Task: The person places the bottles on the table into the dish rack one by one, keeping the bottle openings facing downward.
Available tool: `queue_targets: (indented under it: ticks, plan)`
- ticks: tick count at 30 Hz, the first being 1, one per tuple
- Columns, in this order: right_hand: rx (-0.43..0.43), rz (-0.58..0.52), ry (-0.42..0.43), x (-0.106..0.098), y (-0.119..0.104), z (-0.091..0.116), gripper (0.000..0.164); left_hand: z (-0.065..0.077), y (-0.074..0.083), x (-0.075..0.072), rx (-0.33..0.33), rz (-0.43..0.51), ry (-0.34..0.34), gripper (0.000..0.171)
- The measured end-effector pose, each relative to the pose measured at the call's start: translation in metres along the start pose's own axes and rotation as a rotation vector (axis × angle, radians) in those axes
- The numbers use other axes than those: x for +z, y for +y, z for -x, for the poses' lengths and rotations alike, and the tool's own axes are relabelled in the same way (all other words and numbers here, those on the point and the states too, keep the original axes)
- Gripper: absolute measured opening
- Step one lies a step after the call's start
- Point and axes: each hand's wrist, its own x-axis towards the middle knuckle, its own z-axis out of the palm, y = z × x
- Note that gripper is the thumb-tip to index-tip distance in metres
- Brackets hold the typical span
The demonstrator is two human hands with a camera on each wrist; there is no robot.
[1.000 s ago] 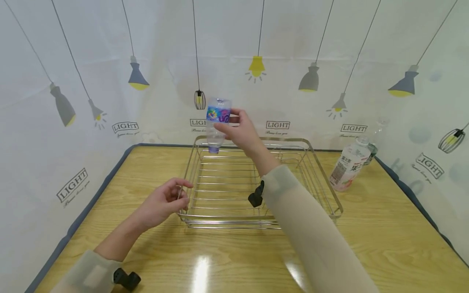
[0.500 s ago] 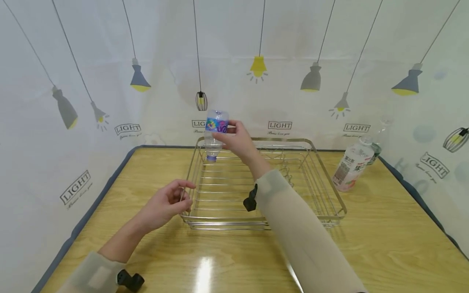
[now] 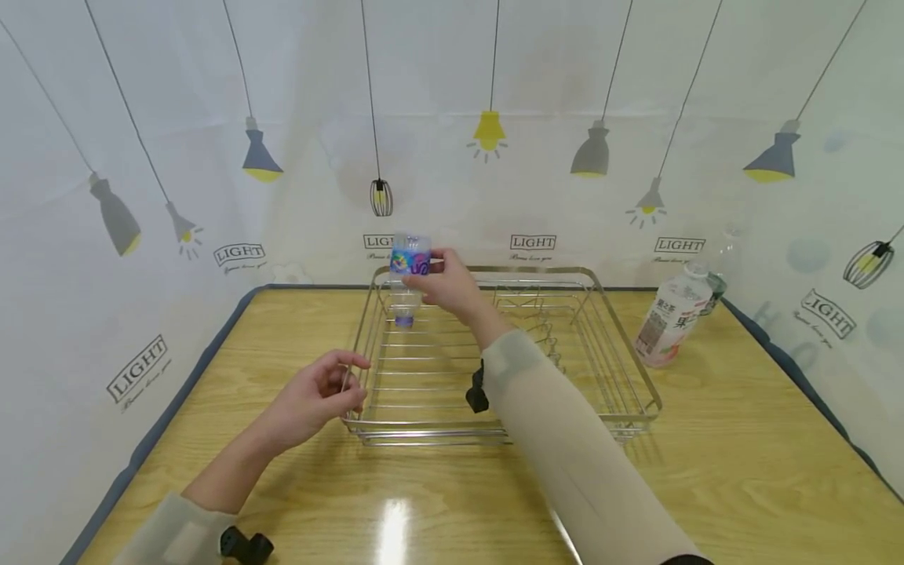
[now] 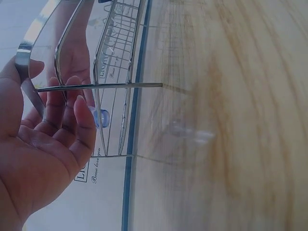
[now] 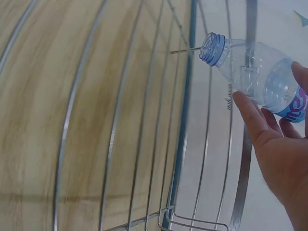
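My right hand [image 3: 453, 286] grips a clear plastic bottle [image 3: 410, 271] by its blue and purple label. The bottle [image 5: 262, 72] is upside down, its uncapped neck pointing down over the back left of a wire dish rack [image 3: 438, 433]. In the right wrist view, the thumb and fingers sit around the label. My left hand [image 3: 311, 402] is at the rack's front left corner, thumb and fingers curled about the rim. Seen from the left wrist, the hand [image 4: 48, 139] has its fingertips among the rack's wires [image 4: 96, 86].
A bottle with a white and pink label [image 3: 671, 318] stands on the wooden table [image 3: 741, 439] to the right of the rack. Behind it is a clear bottle [image 3: 727, 255] with a green label. A lamp-patterned sheet [image 3: 452, 71] encloses the table's back and sides.
My right hand has lowered the upside-down bottle and brought it slightly left, so its neck is now below the rack's back rim. The left hand stays at the rack's corner.
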Motion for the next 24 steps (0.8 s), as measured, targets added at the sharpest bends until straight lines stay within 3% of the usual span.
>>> queue_targets:
  ticks: [6, 24]
  plan:
    - [0.027, 0.049, -0.057, 0.009, 0.005, -0.001, 0.079, 0.001, 0.001, -0.002, -0.020, -0.013, 0.004, 0.041]
    - [0.048, 0.061, -0.091, 0.012, 0.010, 0.002, 0.079, 0.000, 0.002, 0.000, -0.015, -0.033, 0.013, 0.037]
